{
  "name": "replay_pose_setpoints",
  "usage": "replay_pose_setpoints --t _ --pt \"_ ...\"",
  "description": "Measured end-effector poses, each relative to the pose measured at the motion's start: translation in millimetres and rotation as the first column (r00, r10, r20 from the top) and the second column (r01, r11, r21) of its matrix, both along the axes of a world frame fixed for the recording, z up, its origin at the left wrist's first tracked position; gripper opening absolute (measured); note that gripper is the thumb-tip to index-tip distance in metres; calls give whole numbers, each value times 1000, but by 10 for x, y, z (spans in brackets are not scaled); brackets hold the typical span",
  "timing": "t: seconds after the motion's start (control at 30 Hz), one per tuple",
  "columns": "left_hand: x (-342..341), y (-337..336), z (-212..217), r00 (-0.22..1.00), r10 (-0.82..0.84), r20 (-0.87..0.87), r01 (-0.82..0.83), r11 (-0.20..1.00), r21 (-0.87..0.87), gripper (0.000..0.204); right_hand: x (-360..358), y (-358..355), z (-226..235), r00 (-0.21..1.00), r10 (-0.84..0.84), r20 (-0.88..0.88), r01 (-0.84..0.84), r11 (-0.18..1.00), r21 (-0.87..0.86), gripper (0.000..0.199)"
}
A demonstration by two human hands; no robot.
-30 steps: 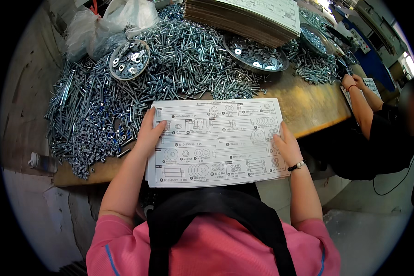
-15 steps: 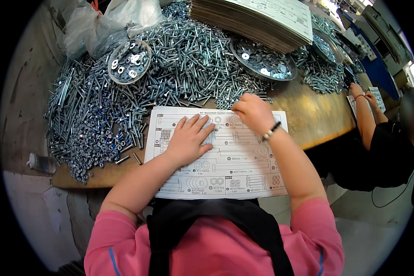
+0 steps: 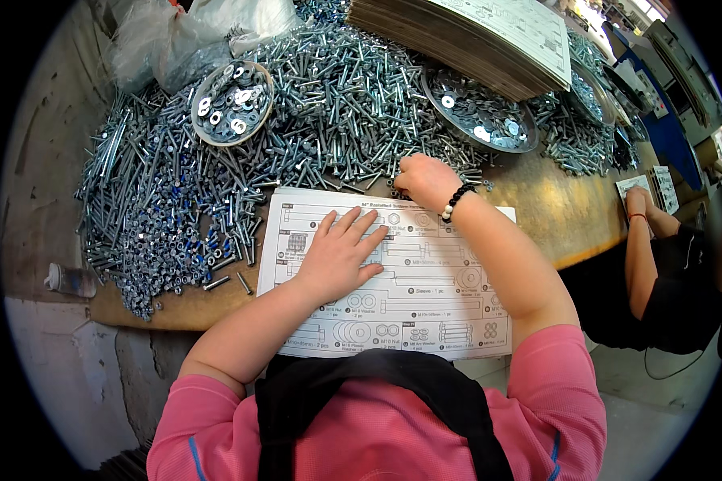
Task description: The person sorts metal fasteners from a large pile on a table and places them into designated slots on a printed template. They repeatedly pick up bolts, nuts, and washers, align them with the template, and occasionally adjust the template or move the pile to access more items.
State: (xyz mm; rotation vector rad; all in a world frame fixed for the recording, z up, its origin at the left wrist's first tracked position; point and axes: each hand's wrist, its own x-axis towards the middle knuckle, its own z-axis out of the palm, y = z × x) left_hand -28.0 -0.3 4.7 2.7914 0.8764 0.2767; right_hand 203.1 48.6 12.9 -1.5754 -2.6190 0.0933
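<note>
A printed hardware card (image 3: 449, 321) with drawings of bolts, nuts and washers lies at the table's front edge, before my body. My left hand (image 3: 341, 255) rests flat on it with the fingers spread. Just past the card's far edge, my right hand (image 3: 429, 183) has its fingers curled down among small hex nuts (image 3: 394, 186). Its fingertips are pressed together, and whatever they grip is hidden. Beyond the hand spreads a big heap of loose bolts (image 3: 337, 104). Many nuts (image 3: 164, 256) lie to the left of the card.
A round dish of washers (image 3: 233, 104) sits on the heap, and another washer dish (image 3: 481, 112) stands farther right. Behind it is a tall stack of cards (image 3: 457, 40). Plastic bags (image 3: 168, 48) lie at the back left. At right, a co-worker's hands (image 3: 646, 210) hold a card.
My right hand has moved slightly left and away from me, off the card onto the nuts. My left hand stays flat on the card. The whole view has shifted a little.
</note>
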Motion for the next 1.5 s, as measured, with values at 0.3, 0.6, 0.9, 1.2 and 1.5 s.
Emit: replay_pose_setpoints --t 0.3,0.6,0.9,1.2,1.5 --pt "11 1 9 1000 9 -11 -10 999 -34 57 -119 106 67 965 127 230 -122 992 -37 13" --pt "52 2 39 1000 5 -31 -6 999 -37 56 746 -393 296 872 -341 -351 355 935 -27 10" --pt "69 11 74 997 3 -81 -9 998 -63 54 1550 -699 -133 842 -532 -88 527 846 -79 13" --pt "498 192 231 951 -47 304 112 974 -197 33 1603 -681 -192 744 -568 -351 521 823 -227 23" --pt "1701 548 150 940 -125 318 209 947 -244 25 1654 -624 -314 836 -493 -240 479 870 -119 16"
